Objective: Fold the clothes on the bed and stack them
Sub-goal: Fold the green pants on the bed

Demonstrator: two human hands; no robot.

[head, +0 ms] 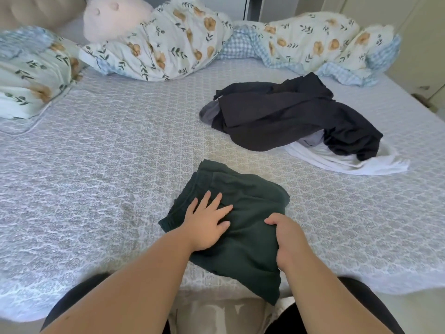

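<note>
A dark green garment [243,189] lies partly folded near the bed's front edge, one corner hanging over it. My left hand [207,221] presses flat on its left part with fingers spread. My right hand [285,239] grips a bunch of the green fabric at its right side, fingers curled into the cloth. Farther back on the right lies an unfolded pile: black clothes [289,114], a grey piece [209,113] and a white garment [349,160] under them.
The bed [96,165] has a grey patterned cover. A floral duvet [183,37] and pillows [31,71] are heaped along the far side, with a pink plush toy [115,15] on top. Open bed surface stretches to the left of the green garment.
</note>
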